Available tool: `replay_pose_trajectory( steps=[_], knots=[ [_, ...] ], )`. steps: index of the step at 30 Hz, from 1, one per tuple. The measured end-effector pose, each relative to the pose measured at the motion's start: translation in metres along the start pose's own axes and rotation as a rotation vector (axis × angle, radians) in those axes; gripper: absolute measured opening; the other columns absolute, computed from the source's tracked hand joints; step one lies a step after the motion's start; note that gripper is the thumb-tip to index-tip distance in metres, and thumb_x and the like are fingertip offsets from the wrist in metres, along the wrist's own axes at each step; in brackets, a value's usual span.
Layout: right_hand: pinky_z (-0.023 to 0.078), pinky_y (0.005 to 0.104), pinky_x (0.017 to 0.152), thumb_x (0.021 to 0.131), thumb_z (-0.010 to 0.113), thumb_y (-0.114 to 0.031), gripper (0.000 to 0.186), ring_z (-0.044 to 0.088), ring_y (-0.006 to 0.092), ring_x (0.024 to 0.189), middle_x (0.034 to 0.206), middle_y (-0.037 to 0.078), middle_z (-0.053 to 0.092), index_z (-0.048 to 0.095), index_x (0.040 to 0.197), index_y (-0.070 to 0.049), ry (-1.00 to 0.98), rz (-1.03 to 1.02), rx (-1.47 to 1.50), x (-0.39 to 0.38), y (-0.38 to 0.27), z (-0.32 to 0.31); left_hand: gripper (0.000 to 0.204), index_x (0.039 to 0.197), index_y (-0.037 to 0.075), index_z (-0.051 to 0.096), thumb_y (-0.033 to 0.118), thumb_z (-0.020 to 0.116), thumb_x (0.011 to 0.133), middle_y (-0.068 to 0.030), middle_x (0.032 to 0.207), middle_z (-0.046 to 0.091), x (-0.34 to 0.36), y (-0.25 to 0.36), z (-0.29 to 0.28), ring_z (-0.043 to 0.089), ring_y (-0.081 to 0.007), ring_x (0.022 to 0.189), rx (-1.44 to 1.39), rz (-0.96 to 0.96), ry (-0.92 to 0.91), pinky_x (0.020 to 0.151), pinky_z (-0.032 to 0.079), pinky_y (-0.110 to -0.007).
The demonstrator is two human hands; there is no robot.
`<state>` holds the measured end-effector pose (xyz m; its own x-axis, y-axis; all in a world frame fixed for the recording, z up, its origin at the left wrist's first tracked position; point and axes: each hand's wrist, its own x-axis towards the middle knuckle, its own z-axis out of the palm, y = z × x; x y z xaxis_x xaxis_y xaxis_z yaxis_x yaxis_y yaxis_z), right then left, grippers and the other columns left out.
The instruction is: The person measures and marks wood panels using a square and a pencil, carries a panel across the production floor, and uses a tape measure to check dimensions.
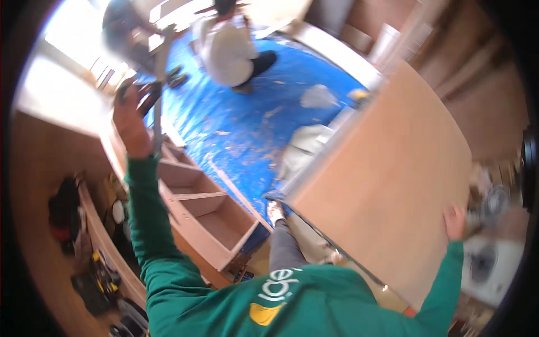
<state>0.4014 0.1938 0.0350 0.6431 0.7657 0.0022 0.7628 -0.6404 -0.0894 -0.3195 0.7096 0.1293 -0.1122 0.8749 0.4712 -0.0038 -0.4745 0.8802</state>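
Observation:
My left hand (pixel 133 124) is raised at the upper left, closed round the black grip of a long grey bar tool (pixel 159 106) that looks like a bar clamp. The bar stands nearly upright in the picture, and motion blurs the fingers. On the right, my right hand (pixel 455 222) lies flat with its fingers stretched out on a large light-brown wooden panel (pixel 387 185). Below the left hand is a low wooden cabinet frame (pixel 205 216) with open compartments.
Blue sheeting (pixel 241 121) covers the floor ahead, with scraps on it. A crouching person in a white top (pixel 226 53) and another person in dark clothes (pixel 128 36) are beyond. Tools (pixel 101 278) lie at lower left; a fan (pixel 495 202) stands at right.

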Motion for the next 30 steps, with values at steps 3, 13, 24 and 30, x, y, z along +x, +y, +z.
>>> replay_pose_trajectory(
  steps=[3, 13, 24, 30],
  knots=[
    [0.051, 0.0448, 0.092, 0.082, 0.079, -0.027, 0.043, 0.063, 0.0386, 0.106, 0.111, 0.02, 0.065, 0.071, 0.118, -0.005, 0.059, -0.239, 0.141, -0.022, -0.003, -0.026, 0.037, 0.134, -0.001, 0.053, 0.023, 0.054, 0.106, -0.0152, 0.111, 0.067, -0.09, 0.098, 0.082, 0.069, -0.0259, 0.101, 0.036, -0.02, -0.05, 0.091, 0.058, -0.038],
    [0.051, 0.0429, 0.084, 0.082, 0.082, -0.033, 0.041, 0.064, 0.0328, 0.093, 0.101, 0.011, 0.064, 0.074, 0.112, -0.007, 0.184, -0.41, 0.349, -0.076, 0.089, -0.036, 0.037, 0.136, 0.005, 0.055, 0.03, 0.05, 0.108, -0.0055, 0.101, 0.067, -0.321, 0.287, 0.232, 0.066, -0.0166, 0.096, -0.114, -0.208, -0.302, 0.082, 0.055, -0.032],
    [0.056, 0.0423, 0.079, 0.08, 0.08, -0.03, 0.039, 0.066, 0.0376, 0.09, 0.1, 0.017, 0.065, 0.074, 0.11, -0.005, 0.212, -0.385, 0.481, -0.119, 0.134, -0.036, 0.018, 0.103, 0.008, 0.06, 0.026, 0.062, 0.1, -0.0064, 0.091, 0.066, -0.486, 0.178, 0.368, 0.063, -0.0183, 0.088, -0.702, -0.765, -0.451, 0.084, 0.053, -0.037],
    [0.054, 0.0412, 0.076, 0.079, 0.082, -0.027, 0.041, 0.065, 0.033, 0.086, 0.096, 0.015, 0.062, 0.073, 0.111, -0.003, 0.22, -0.342, 0.467, -0.125, 0.13, -0.039, 0.013, 0.113, 0.007, 0.052, 0.014, 0.057, 0.104, -0.0106, 0.097, 0.064, -0.516, 0.187, 0.383, 0.068, -0.0246, 0.094, -0.708, -1.002, -0.212, 0.085, 0.058, -0.04]
  ],
)
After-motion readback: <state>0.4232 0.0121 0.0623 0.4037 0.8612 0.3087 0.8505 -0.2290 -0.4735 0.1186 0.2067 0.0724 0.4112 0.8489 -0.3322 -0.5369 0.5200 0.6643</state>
